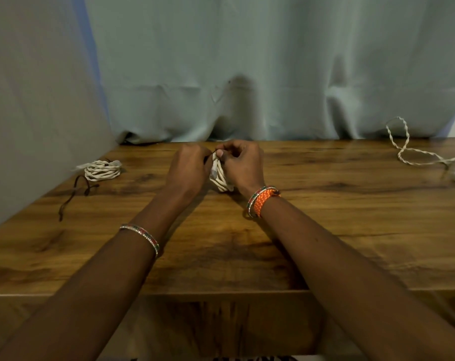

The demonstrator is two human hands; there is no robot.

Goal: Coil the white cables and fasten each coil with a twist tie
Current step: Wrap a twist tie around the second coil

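Wooden worktop [325, 204], curtain behind. Both grips, left hand [187, 169] and right hand [243, 165], pinch the dark twist tie [213, 153] over the white coil [219, 178], keeping its loops gathered for fastening.

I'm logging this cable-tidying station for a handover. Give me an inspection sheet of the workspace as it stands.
Surface: wooden table, dark grain, bare in front.
Job's things: coil in hand, held upright on the table at centre; a thin dark twist tie at its top. Finished coil lies far left.
Clutter: spare dark ties lie loose beside the finished coil.
Grips: left hand and right hand both pinch the tie at the top of the coil.
Cables: one uncoiled twisted white cable sprawls at far right.
Surroundings: pale curtain behind the table; grey wall at left.
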